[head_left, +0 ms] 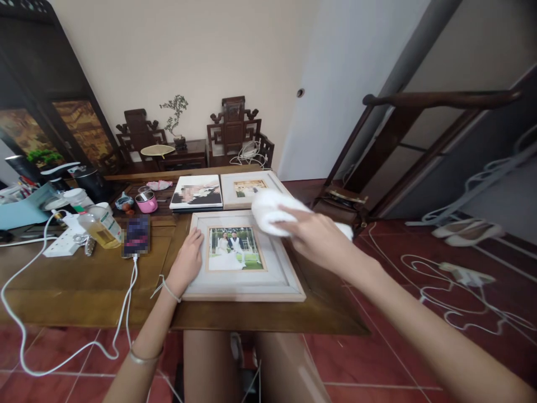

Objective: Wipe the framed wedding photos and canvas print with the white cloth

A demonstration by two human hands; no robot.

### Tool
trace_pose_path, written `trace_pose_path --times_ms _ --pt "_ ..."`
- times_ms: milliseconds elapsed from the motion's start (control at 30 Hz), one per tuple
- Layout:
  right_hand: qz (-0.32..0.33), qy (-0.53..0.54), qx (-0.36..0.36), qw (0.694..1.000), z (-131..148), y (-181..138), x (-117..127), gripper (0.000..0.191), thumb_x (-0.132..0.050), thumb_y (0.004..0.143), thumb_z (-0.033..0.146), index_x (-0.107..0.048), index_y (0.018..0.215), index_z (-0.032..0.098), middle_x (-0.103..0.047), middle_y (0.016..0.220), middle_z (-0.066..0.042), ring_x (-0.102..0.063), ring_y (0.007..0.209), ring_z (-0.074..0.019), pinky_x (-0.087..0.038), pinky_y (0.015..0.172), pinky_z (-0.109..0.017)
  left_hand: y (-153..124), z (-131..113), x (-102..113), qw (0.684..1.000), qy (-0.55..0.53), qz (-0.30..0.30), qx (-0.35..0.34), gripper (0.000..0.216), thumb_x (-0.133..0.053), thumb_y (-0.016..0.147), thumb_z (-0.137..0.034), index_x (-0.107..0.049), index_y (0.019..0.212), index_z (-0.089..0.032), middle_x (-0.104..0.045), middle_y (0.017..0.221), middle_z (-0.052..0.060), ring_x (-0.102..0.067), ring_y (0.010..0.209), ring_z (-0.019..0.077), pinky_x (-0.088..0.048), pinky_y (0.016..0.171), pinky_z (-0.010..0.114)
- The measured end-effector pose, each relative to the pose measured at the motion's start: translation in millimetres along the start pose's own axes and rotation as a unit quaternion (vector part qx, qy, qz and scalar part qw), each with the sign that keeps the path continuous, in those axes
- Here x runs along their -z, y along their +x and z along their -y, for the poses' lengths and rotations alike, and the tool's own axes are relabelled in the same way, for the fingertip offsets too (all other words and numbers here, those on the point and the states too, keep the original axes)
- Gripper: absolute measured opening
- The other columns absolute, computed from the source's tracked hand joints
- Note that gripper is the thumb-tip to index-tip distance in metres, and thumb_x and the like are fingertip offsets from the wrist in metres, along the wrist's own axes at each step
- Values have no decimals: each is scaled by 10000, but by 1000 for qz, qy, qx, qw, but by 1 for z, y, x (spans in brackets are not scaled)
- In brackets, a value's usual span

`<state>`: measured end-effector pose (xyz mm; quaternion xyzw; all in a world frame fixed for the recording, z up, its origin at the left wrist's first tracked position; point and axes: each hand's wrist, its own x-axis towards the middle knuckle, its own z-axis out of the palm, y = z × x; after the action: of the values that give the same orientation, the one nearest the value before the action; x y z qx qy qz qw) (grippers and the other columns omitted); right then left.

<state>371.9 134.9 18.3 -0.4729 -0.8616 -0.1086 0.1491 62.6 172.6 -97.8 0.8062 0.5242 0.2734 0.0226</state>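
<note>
A framed wedding photo (241, 285) in a wide pale frame lies flat on the wooden table (84, 280) in front of me. My left hand (187, 263) rests flat on the frame's left border, fingers stretched out. My right hand (319, 238) grips a white cloth (272, 210) above the frame's upper right corner. Behind this frame lie a second, smaller framed photo (250, 189) and an unframed print (197, 192).
On the table's left stand a phone (136, 236) on a white charging cable, a bottle of yellow liquid (98, 225), a power strip (62, 240) and a pink pot (146, 202). Carved chairs (235, 131) line the back wall. Cables and shoes (465, 232) lie on the red tile floor.
</note>
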Motion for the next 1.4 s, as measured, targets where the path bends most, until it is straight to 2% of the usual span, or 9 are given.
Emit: trace_pose_path --times_ms 133,300,400,567,700,933,1100,1233,1400 --pt "-27 -72 42 996 -14 53 -43 499 -469 746 -69 -719 1116 152 -528 1400 -138 -467 1288 -347 -455 991 -502 0 3 -1 1000 -9 0 -9 506 -335 817 7 -566 1263 -55 -511 1402 196 -364 1402 277 -316 1173 504" --pt "107 -36 112 987 0 57 -74 525 -461 720 -109 -726 1093 149 -620 1281 -156 -574 1165 -304 -506 906 -436 -1 4 -2 1000 -26 -6 -8 534 -348 798 17 -564 1277 -81 -522 1399 172 -360 1405 272 -306 1175 515" --pt "143 6 137 980 18 26 -60 521 -479 684 -110 -741 1042 163 -654 1224 -144 -609 1103 -282 -520 877 -402 -1 3 -2 1000 -30 -6 -4 530 -348 801 15 -568 1274 -81 -524 1398 171 -367 1401 272 -304 1177 510" --pt "170 87 166 967 55 -36 -12 561 -474 639 -96 -744 1024 209 -660 1217 -108 -597 1136 -272 -518 899 -384 -1 0 -1 1000 -18 -10 -2 497 -337 818 8 -580 1247 -57 -533 1382 191 -379 1394 277 -305 1178 500" --pt "152 122 133 972 67 -50 -13 642 -449 652 -75 -713 1122 275 -606 1316 -80 -577 1176 -282 -536 883 -416 -2 0 -1 1000 -7 -6 -8 483 -323 831 0 -576 1241 -47 -522 1389 200 -369 1399 278 -324 1168 497" --pt "57 24 24 998 14 28 -75 612 -462 706 -38 -653 1248 169 -519 1407 -148 -488 1253 -354 -482 951 -503 -2 1 1 1000 -27 10 -4 511 -341 808 12 -574 1247 -104 -515 1403 164 -336 1418 264 -317 1170 506" --pt "78 -48 68 993 3 67 -91 566 -483 742 -50 -655 1238 160 -500 1426 -144 -439 1291 -338 -366 1049 -523 -2 2 -2 999 -39 -7 -1 507 -339 807 12 -581 1236 -107 -527 1392 162 -349 1412 264 -310 1170 518" --pt "140 -20 114 983 34 35 -70 480 -501 750 -36 -708 1142 147 -526 1394 -168 -459 1272 -344 -364 1042 -510 -2 0 -3 999 -43 -7 5 503 -333 816 11 -579 1240 -100 -522 1397 167 -343 1414 263 -310 1169 515" --pt "225 125 134 957 71 -26 -8 634 -439 650 -83 -711 1139 214 -619 1288 -114 -536 1199 -288 -455 972 -429 -5 -4 -1 999 -35 6 30 534 -308 841 2 -518 1319 -112 -471 1449 156 -300 1435 251 -313 1157 530"
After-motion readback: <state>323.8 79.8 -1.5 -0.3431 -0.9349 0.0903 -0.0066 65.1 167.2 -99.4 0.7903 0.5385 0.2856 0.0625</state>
